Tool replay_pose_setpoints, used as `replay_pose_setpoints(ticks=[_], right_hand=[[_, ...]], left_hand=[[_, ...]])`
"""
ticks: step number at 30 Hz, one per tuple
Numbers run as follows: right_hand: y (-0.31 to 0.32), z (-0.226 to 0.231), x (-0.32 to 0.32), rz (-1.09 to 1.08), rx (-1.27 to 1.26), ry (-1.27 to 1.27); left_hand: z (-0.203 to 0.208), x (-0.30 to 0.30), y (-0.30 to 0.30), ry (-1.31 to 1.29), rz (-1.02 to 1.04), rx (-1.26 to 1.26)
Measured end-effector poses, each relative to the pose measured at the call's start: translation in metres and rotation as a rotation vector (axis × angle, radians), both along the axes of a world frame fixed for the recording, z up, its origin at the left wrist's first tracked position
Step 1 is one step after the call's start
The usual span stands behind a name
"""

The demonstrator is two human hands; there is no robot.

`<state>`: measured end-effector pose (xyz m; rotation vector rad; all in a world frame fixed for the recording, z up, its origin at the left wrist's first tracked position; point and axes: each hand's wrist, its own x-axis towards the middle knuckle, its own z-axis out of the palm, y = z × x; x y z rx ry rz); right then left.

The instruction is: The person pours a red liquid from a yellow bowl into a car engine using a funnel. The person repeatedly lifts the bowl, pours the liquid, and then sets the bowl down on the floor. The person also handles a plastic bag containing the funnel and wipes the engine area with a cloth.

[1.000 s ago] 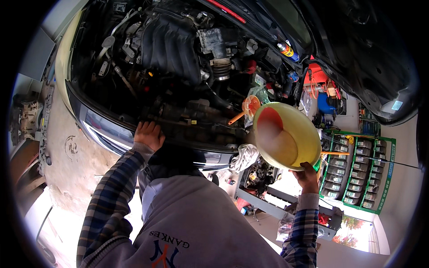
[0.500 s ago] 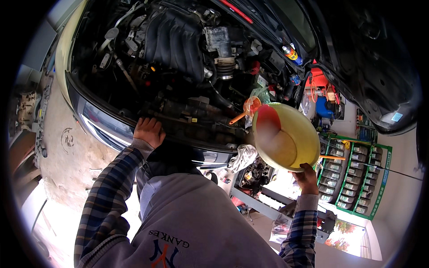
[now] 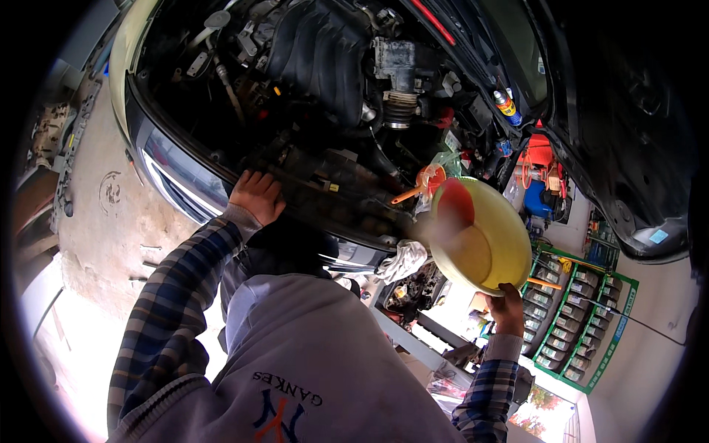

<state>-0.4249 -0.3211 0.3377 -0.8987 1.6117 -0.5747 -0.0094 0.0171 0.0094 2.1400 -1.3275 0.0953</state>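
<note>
My left hand (image 3: 256,198) is curled over the front edge of the car's open engine bay (image 3: 221,164), fingers bent down onto it. To the right, my right hand (image 3: 507,308) grips the near rim of a yellow plastic basin (image 3: 509,247). The basin is tilted over the bay's front right corner. A round red shape (image 3: 452,205) shows at the basin's left side; it is blurred and I cannot make out what it is. Beside the basin lies an orange-handled tool (image 3: 408,195), its head partly behind a clear plastic bag (image 3: 447,159).
Behind the edge sit the black ribbed engine cover (image 3: 319,63) and a corrugated intake hose (image 3: 399,108). A spray can (image 3: 507,108) stands near the windscreen. A white cloth (image 3: 402,261) hangs at the front corner. The raised hood (image 3: 620,125) is at right, above a green rack (image 3: 572,317).
The whole view has shifted and turned slightly, so the engine bay sits farther right. Both hands keep their holds, and the basin stays tilted over the corner.
</note>
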Motion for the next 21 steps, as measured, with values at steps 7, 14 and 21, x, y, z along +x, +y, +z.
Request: replay_pose_setpoints(ticks=[7, 14, 21], right_hand=[[-0.018, 0.009, -0.034, 0.068, 0.082, 0.050], [-0.022, 0.016, -0.033, 0.085, 0.070, 0.051], [-0.010, 0.017, -0.012, 0.058, 0.057, 0.081]], left_hand=[[-0.009, 0.000, 0.000, 0.005, -0.025, -0.029], [-0.008, 0.000, -0.001, -0.005, -0.018, -0.076], [-0.006, 0.001, -0.002, 0.007, -0.022, -0.068]])
